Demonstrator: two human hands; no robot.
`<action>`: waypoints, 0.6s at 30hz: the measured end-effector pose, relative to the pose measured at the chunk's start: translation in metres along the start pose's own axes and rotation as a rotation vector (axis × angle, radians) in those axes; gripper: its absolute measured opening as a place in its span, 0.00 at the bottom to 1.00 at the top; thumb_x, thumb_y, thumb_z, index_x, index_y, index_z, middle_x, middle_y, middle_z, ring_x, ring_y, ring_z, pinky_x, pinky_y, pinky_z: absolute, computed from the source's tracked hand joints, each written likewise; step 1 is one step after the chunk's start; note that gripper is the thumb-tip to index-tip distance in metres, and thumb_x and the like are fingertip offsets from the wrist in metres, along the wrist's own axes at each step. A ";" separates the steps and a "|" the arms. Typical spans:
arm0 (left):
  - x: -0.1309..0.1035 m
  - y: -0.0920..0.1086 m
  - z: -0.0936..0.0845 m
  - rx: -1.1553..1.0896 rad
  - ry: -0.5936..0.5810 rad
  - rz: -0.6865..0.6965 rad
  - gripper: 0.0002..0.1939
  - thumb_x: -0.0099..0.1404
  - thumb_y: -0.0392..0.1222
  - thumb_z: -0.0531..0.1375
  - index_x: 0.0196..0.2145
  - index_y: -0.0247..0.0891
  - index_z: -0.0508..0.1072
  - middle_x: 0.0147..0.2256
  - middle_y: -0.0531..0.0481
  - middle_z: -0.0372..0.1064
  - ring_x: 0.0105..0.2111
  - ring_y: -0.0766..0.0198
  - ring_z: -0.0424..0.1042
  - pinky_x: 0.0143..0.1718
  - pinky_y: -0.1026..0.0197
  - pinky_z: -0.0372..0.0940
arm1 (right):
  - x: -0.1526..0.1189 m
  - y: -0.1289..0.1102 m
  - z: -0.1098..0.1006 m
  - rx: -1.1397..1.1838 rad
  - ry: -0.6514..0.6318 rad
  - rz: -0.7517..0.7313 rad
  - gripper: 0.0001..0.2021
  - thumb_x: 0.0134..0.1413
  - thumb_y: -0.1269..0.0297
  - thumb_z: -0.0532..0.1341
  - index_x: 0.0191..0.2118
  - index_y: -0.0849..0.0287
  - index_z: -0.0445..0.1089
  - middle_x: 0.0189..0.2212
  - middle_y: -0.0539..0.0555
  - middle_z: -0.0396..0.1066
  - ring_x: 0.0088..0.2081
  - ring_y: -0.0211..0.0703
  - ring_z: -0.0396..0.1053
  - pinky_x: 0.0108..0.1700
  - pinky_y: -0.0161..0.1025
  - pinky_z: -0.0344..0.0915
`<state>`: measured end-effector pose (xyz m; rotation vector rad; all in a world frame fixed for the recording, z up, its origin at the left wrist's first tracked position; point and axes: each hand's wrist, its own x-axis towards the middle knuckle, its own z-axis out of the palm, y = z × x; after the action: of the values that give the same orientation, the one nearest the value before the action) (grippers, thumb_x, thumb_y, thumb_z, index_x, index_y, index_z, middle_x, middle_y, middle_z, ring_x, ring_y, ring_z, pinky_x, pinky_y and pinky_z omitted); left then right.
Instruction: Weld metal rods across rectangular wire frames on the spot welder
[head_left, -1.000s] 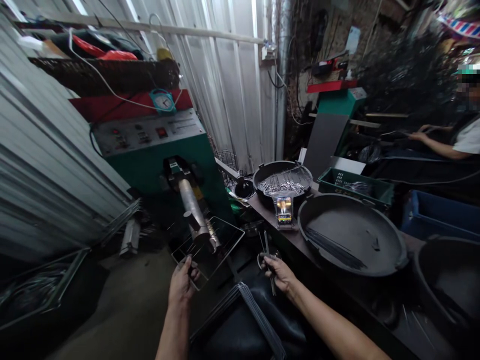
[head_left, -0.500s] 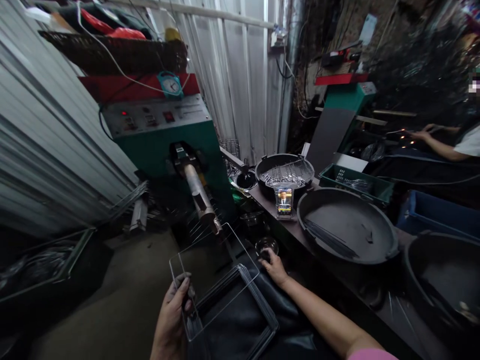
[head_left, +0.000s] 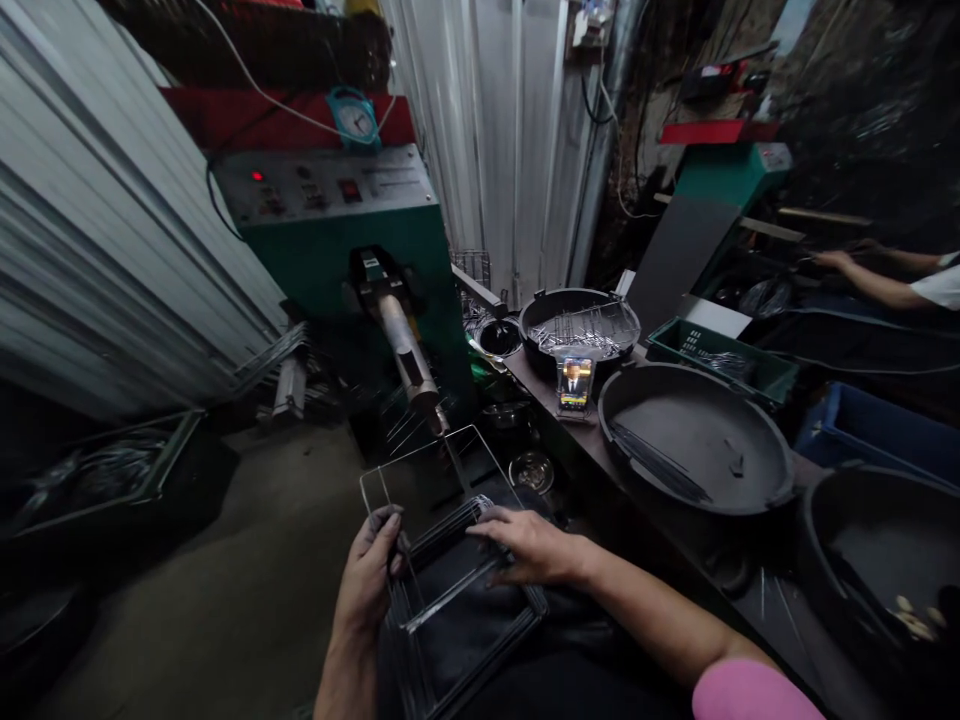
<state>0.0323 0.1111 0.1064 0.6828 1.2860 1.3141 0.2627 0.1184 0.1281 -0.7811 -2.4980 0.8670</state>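
My left hand (head_left: 375, 560) is closed on the left side of a thin rectangular wire frame (head_left: 416, 450), which it holds up and tilted. A stack of similar wire frames (head_left: 536, 610) lies on the black apron (head_left: 465, 640) over my lap. Just above the stack's far corner, my right hand (head_left: 532, 545) has its fingers bent together and pointing left; whatever they hold is too small or hidden to make out. A bowl (head_left: 532, 472) of small metal pieces sits behind it. The frame's far edge is near the tip of the welding machine's arm (head_left: 412, 370).
The green machine (head_left: 315, 260) with a control panel stands ahead. On the right bench are a lit phone (head_left: 575, 385), a pan of wire pieces (head_left: 581, 330), a wide pan (head_left: 690, 420) with dark rods and another pan (head_left: 885, 530). A co-worker's arm (head_left: 885, 285) shows at far right.
My right hand has left the bowl and come down-left to the stack and the held frame. My left hand, with its frame, has shifted slightly up and right. The camera view has tilted down.
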 end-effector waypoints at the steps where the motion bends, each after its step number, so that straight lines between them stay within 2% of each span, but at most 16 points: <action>1: 0.000 0.001 0.001 -0.002 -0.008 0.009 0.16 0.47 0.46 0.61 0.33 0.39 0.64 0.14 0.61 0.58 0.09 0.77 0.49 0.10 0.73 0.43 | 0.000 -0.002 0.004 -0.047 -0.060 0.017 0.33 0.42 0.60 0.62 0.56 0.57 0.52 0.49 0.60 0.58 0.45 0.46 0.62 0.45 0.39 0.59; 4: -0.003 0.001 0.003 0.012 -0.044 0.042 0.15 0.49 0.47 0.59 0.33 0.38 0.63 0.14 0.60 0.57 0.10 0.78 0.49 0.11 0.73 0.42 | 0.001 -0.007 0.011 -0.144 -0.179 0.065 0.36 0.41 0.64 0.62 0.57 0.56 0.48 0.50 0.60 0.56 0.45 0.48 0.62 0.44 0.39 0.59; 6: -0.005 -0.001 0.003 0.024 -0.069 0.059 0.14 0.51 0.47 0.58 0.33 0.38 0.63 0.14 0.60 0.57 0.10 0.78 0.48 0.11 0.73 0.42 | 0.004 -0.010 0.012 -0.180 -0.207 0.087 0.35 0.42 0.66 0.61 0.58 0.55 0.47 0.51 0.60 0.56 0.44 0.48 0.63 0.43 0.39 0.60; 13: -0.002 -0.006 0.002 0.016 -0.104 0.081 0.14 0.54 0.48 0.56 0.34 0.37 0.62 0.15 0.60 0.58 0.10 0.78 0.48 0.12 0.73 0.41 | 0.012 -0.008 0.018 -0.245 -0.179 0.101 0.31 0.44 0.67 0.60 0.56 0.54 0.51 0.49 0.58 0.59 0.40 0.46 0.66 0.38 0.38 0.62; 18: 0.000 -0.007 0.006 -0.001 -0.106 0.076 0.14 0.53 0.49 0.56 0.34 0.37 0.62 0.15 0.60 0.58 0.10 0.78 0.48 0.12 0.72 0.41 | 0.013 -0.011 0.016 -0.278 -0.156 0.123 0.27 0.46 0.63 0.60 0.54 0.52 0.54 0.47 0.56 0.61 0.38 0.45 0.67 0.36 0.36 0.62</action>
<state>0.0397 0.1108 0.1015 0.7972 1.1840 1.3217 0.2402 0.1125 0.1258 -1.0009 -2.7718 0.6487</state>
